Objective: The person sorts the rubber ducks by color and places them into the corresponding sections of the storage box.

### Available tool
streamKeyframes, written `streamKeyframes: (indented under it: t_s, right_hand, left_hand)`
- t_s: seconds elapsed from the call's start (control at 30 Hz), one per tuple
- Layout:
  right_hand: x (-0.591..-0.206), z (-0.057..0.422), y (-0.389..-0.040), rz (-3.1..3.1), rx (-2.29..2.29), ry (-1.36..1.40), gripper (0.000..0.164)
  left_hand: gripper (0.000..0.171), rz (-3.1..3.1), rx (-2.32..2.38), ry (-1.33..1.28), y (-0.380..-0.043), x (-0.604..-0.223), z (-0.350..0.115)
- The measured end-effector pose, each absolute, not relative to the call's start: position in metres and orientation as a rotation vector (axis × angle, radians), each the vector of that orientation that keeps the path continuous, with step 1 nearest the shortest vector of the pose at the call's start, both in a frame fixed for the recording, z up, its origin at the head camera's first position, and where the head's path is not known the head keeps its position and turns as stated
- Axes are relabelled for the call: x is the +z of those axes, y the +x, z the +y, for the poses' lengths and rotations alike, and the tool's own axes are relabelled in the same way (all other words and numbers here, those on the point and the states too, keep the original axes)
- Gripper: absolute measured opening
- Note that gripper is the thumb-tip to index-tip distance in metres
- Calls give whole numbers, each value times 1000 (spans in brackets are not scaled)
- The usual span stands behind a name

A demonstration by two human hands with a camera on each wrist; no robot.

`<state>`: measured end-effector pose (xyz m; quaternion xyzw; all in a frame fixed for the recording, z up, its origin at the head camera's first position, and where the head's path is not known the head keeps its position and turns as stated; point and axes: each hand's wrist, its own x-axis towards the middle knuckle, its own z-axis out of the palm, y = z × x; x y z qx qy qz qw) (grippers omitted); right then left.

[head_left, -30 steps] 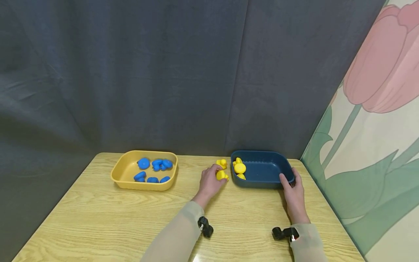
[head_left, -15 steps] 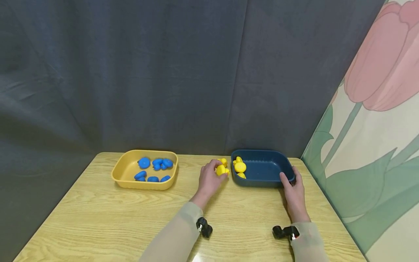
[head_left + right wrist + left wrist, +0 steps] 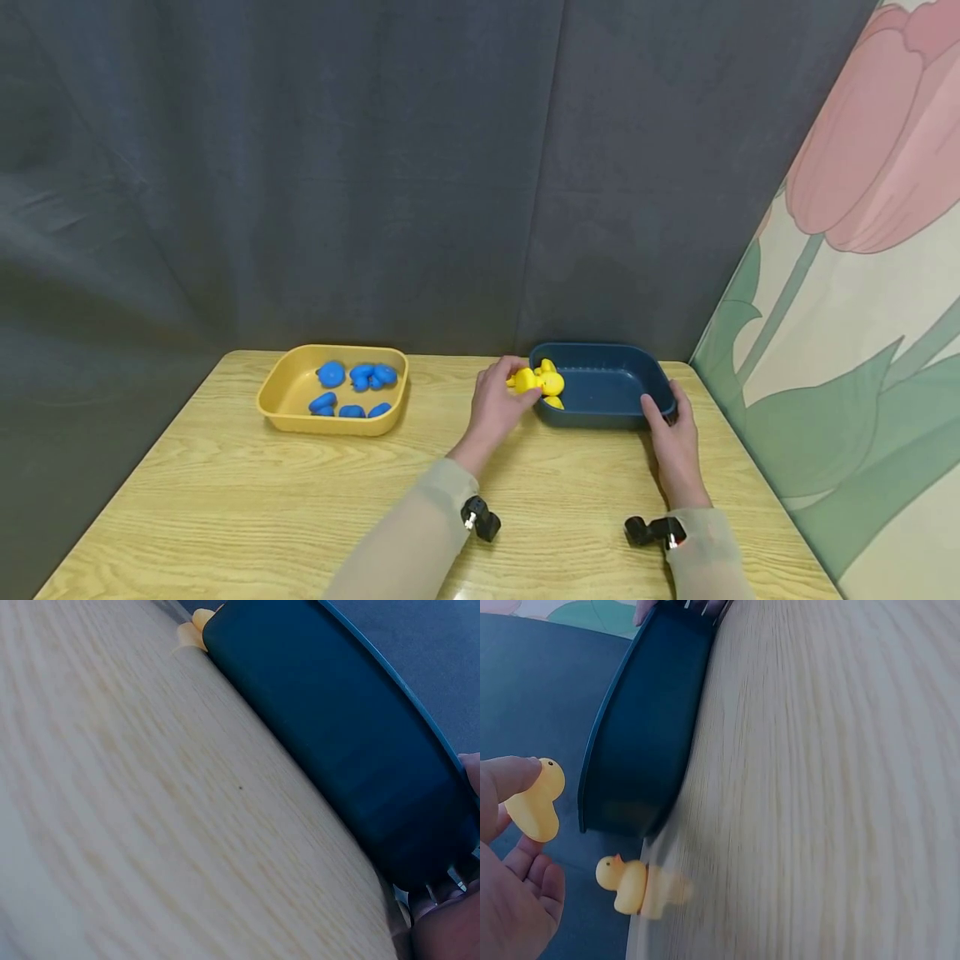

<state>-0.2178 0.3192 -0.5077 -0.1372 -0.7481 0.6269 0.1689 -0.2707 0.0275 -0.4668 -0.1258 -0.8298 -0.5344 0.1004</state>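
A yellow rubber duck is pinched between the thumb and fingers of my left hand, raised beside the left end of a dark blue bin. Seen from the left wrist, this duck is clear of the table. A second yellow duck stands on the table below it; the left hand hides it in the head view. Several yellow ducks lie inside the bin's left end. My right hand grips the bin's right end, thumb over the rim and fingers around the outside wall.
To the left stands a yellow bin with several blue toys in it, some duck-shaped. A dark curtain hangs behind the wooden table. A tulip-patterned wall borders the right side.
My left hand has lifted the yellow duck from the table and carried it right, up to the blue bin's left rim. The right hand has stayed on the bin.
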Motion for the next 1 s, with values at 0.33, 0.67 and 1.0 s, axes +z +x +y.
streamKeyframes:
  t_s: [0.33,0.67,1.0]
  right_hand:
    - [-510,315,-219,-2122,1751,-381,86]
    - [-509,318,-219,-2126,1806,-400,86]
    - [-509,319,-219,-2133,1819,-413,86]
  left_hand:
    - [42,-2474,-1554,-376,-265,-461,43]
    - [43,-2537,-1510,-456,-262,-467,59]
    - [45,-2573,-1474,-467,-260,-470,69]
